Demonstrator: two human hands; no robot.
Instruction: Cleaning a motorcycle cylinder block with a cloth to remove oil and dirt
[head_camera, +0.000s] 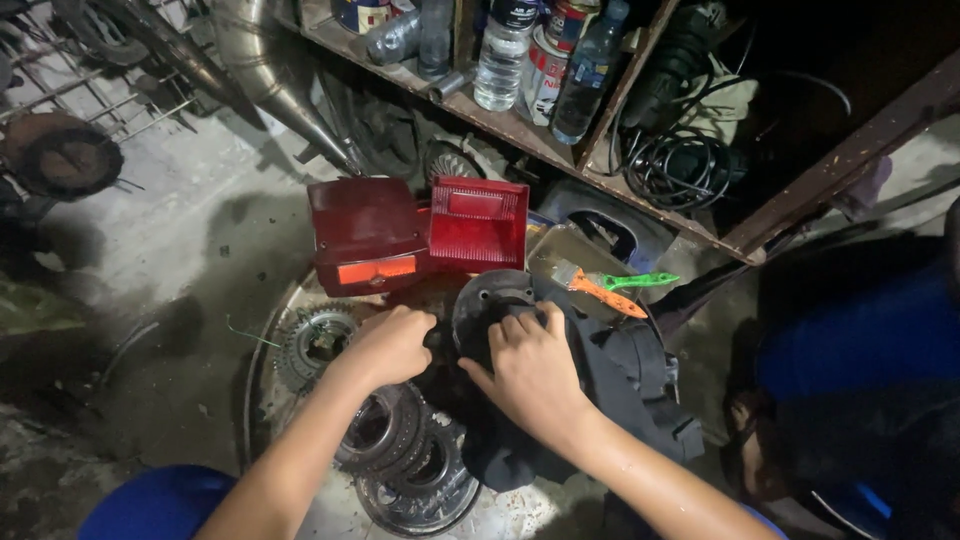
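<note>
over a metal tray (262, 330), both hands (395, 340) (535, 370) grip a dark disc (490, 300).

A dark red tail-light housing (366, 232) with an orange reflector strip (376, 270) stands far of the hands, and just right of it a brighter red ribbed lens (478, 222). The round metal part (492, 305) under the right hand (533, 375) is dull black, as is the cloth (620, 385) near it. The toothed gear (315, 342) on the left is grey steel, the ringed plates (405, 455) nearer are dark grey, perhaps oily. The brush (605, 286) on the right has an orange and a green handle. Sleeves (150, 505) are blue.
</note>
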